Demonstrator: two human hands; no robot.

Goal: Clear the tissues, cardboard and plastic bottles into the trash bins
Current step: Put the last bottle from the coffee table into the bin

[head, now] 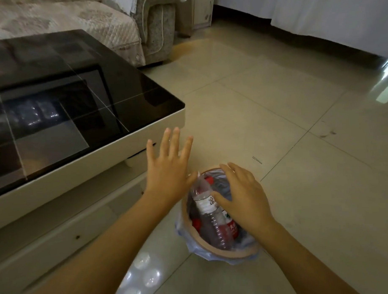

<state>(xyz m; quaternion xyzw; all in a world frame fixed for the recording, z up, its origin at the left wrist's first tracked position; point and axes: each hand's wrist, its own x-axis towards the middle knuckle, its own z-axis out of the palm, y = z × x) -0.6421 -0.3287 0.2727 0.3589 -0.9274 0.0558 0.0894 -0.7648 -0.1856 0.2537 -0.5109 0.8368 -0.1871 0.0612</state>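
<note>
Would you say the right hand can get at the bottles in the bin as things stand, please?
Probably yes. The right hand hovers open right over the bin, its fingertips at the labelled bottle that sticks up past the rim. Nothing lies between them, and the left hand is off to the side.

Glossy black glass is reflecting light on the coffee table (54, 90) at the frame's left. Smooth, shiny floor tiles (275, 122) are gleaming. Clear crinkled plastic bottles (213, 214) are lying in thin plastic bin liner (192, 246). Upper left, quilted cloth is covering the sofa (63, 21).

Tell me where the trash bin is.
The trash bin stands on the tiled floor at lower centre of the head view, beside the coffee table, under the right hand.
</note>
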